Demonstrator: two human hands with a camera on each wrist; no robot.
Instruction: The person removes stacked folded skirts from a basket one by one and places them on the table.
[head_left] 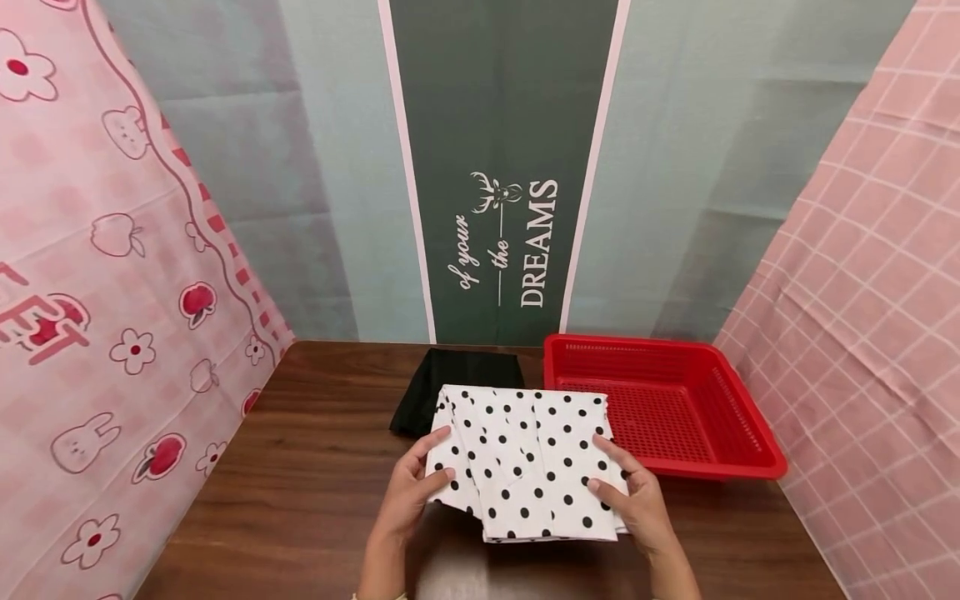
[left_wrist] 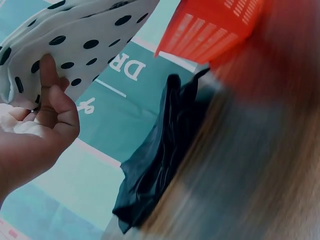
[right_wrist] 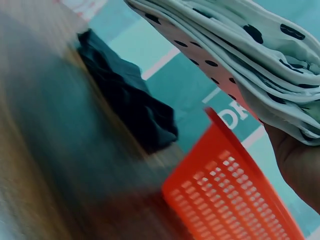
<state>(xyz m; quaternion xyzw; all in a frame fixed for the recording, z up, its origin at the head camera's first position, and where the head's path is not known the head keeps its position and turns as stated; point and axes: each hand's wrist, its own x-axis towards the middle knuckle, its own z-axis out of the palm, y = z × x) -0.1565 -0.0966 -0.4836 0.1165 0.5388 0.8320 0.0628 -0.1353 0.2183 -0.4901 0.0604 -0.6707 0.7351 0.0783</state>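
A folded white cloth with black polka dots (head_left: 517, 467) is held up over the table between both hands. My left hand (head_left: 411, 483) grips its left edge, thumb on top and fingers underneath. At the right edge my right hand (head_left: 636, 493) pinches it, with thumb and a finger showing on the upper face. Several stacked layers of the dotted cloth (right_wrist: 240, 60) show along its side in the right wrist view. In the left wrist view the left fingers (left_wrist: 48, 75) lie against the underside. Behind it lies a folded black cloth (head_left: 468, 367), partly hidden by the dotted one.
A red perforated plastic basket (head_left: 738, 417) stands at the back right of the brown wooden table (head_left: 300, 467); its visible floor is bare mesh. A green curtain with lettering (head_left: 502, 100) hangs behind, and pink patterned cloths (head_left: 862, 275) hang at both sides.
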